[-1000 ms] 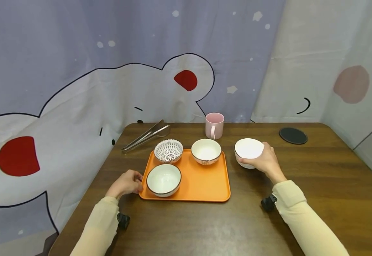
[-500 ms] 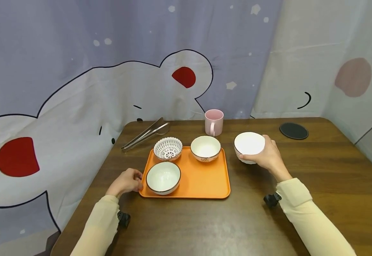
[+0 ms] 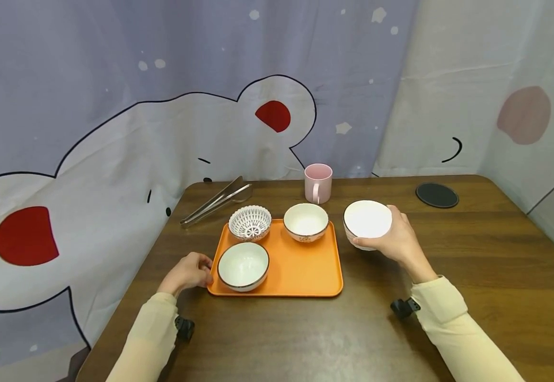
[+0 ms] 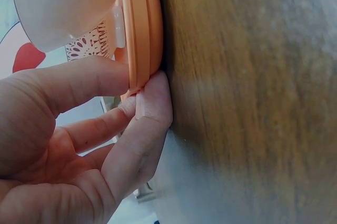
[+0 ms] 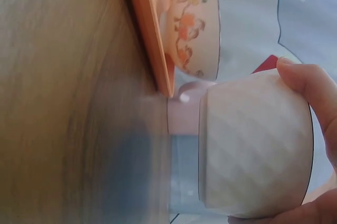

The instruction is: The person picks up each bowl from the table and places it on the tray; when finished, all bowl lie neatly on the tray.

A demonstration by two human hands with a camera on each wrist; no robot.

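Observation:
My left hand (image 3: 192, 272) pinches the near left corner of an orange tray (image 3: 300, 273). In the left wrist view the thumb (image 4: 84, 79) lies on the tray's rim and a finger is under it. My right hand (image 3: 397, 239) grips a white bowl (image 5: 253, 145) by its side and rim, just right of the tray. A gap shows between that bowl's base and the table in the right wrist view. On the tray stand a dark-rimmed white bowl (image 3: 243, 267) near the left hand, a patterned bowl (image 3: 250, 223) behind it, and a flower-decorated bowl (image 5: 195, 29) at the back right.
Metal tongs (image 3: 217, 202) lie behind the tray on the left. A pink mug (image 3: 318, 183) stands at the back, beyond the flowered bowl. A round black coaster (image 3: 437, 195) lies at the back right of the wooden table (image 3: 277, 339). A printed curtain (image 3: 186, 132) hangs behind.
The right hand has raised the white bowl a little, then brought it slightly left towards the tray. The left hand stays at the tray's corner. The head view has shifted slightly.

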